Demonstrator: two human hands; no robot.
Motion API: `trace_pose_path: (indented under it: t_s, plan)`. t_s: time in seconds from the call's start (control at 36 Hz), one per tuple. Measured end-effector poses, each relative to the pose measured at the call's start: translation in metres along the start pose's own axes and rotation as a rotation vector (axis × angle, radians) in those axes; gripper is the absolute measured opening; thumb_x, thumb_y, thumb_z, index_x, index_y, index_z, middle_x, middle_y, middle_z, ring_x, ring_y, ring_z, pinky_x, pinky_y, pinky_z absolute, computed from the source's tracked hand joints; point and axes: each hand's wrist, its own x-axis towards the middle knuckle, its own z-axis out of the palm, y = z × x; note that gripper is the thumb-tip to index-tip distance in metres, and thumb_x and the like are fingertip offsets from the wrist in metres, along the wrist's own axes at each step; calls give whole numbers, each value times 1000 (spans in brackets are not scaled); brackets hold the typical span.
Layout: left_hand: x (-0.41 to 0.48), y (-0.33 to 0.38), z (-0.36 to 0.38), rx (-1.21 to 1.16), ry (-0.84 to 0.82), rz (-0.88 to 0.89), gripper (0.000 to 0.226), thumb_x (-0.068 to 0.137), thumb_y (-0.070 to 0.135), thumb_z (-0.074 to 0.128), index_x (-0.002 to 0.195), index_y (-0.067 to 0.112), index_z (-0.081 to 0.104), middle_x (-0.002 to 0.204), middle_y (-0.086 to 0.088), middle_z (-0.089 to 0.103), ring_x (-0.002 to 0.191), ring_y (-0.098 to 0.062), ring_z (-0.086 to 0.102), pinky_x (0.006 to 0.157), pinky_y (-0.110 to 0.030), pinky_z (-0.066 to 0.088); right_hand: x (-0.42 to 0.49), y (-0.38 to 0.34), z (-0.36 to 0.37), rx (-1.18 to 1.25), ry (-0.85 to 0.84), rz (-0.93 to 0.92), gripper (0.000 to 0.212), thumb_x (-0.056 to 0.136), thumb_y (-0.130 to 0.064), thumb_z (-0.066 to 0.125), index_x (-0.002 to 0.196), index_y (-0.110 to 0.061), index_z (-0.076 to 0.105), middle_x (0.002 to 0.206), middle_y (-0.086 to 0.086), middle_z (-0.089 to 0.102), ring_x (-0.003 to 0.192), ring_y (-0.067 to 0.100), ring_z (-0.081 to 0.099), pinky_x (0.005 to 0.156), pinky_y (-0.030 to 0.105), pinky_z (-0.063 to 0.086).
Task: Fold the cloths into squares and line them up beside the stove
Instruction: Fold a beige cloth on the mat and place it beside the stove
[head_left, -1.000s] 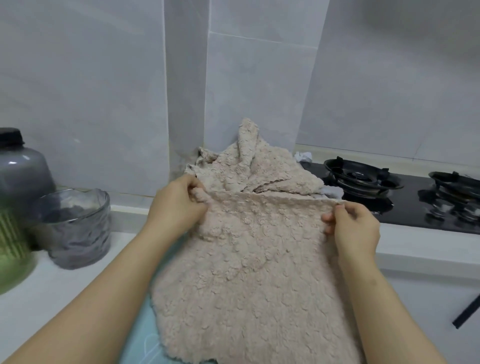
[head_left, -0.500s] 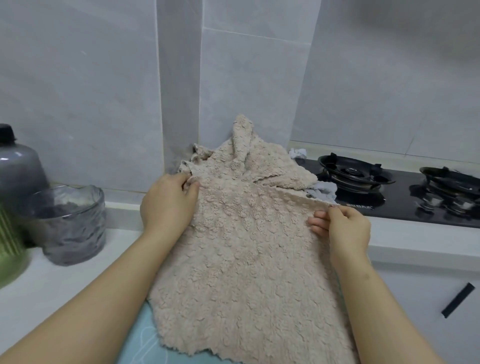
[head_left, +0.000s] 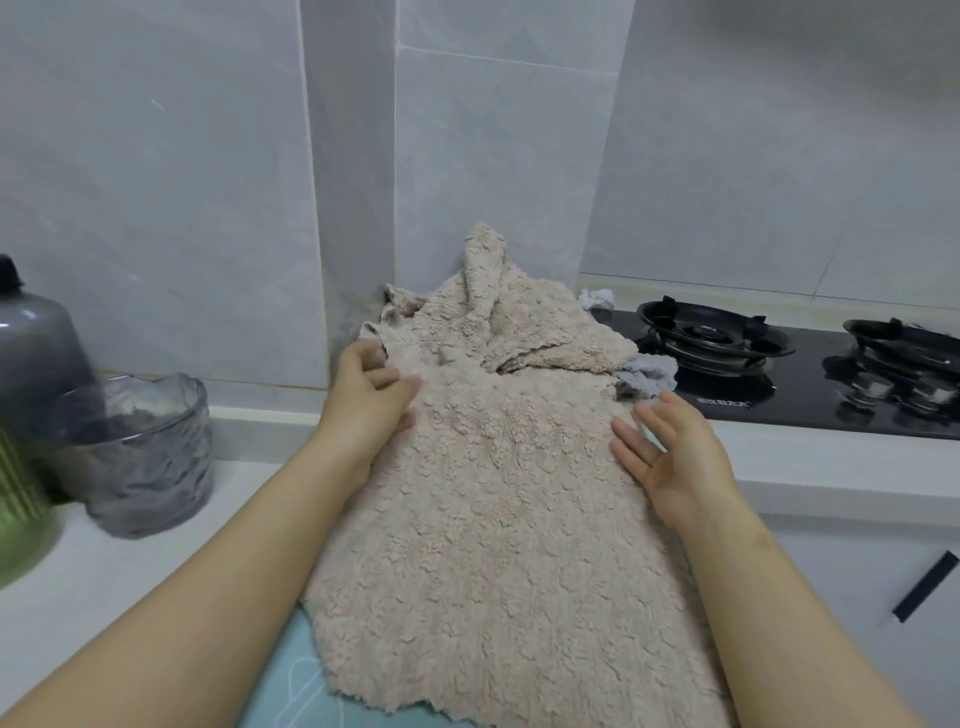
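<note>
**Beige cloth spread out, both hands open**

Nearest to me, a pale teal sheet (head_left: 291, 686) with white markings peeks out from under the near edge of the beige cloth (head_left: 493, 519). I cannot tell whether it is a cloth or a mat. The beige cloth lies spread on the white surface (head_left: 104, 571), left of the stove, running from the front edge back toward the wall corner.

My left hand (head_left: 369, 395) rests on the cloth's far-left part with its fingers relaxed and lying on the fleece, so the grip is released. My right hand (head_left: 670, 457) sits at the cloth's right edge with its fingers straight and palm turned inward. That grip is released too, and it holds nothing.

Further back, a crumpled beige heap (head_left: 498, 322) stands in the corner, touching the far end of the spread cloth. A grey-blue cloth (head_left: 647, 374) pokes out from under its right side, lapping onto the black stove (head_left: 810, 384). A small pale cloth (head_left: 597, 299) lies behind that, by the wall.

Off to the left stands a ribbed glass bowl (head_left: 140, 457), with a smoky grey jar (head_left: 36, 353) behind it and something green (head_left: 21, 519) at the frame edge.
</note>
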Motion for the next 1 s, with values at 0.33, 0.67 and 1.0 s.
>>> trace_pose_path:
  t_s: [0.33,0.67,1.0]
  plan:
    - [-31,-1,-8,607,-141,443,24,83,10,63,70,29,58,71,7,57,67,-11,51,68,-20,40,-34,-1,9,-561,-25,-285,8,91,-11,52,91,-17,58,76,1,55,59,12,46,56,22,39]
    - [-121,-18,-67,596,-600,504,43,56,66,66,95,51,58,100,23,60,92,2,57,80,-6,39,-139,21,-42,-1201,-630,-358,14,68,-40,73,74,-37,60,77,-22,60,77,-5,52,70,8,39]
    - [-128,-32,-67,917,-516,693,52,65,44,29,93,23,67,83,27,55,86,5,44,77,0,31,-145,33,-54,-1370,-600,-726,53,67,-59,37,89,-23,70,79,-31,50,91,-6,43,82,3,31]
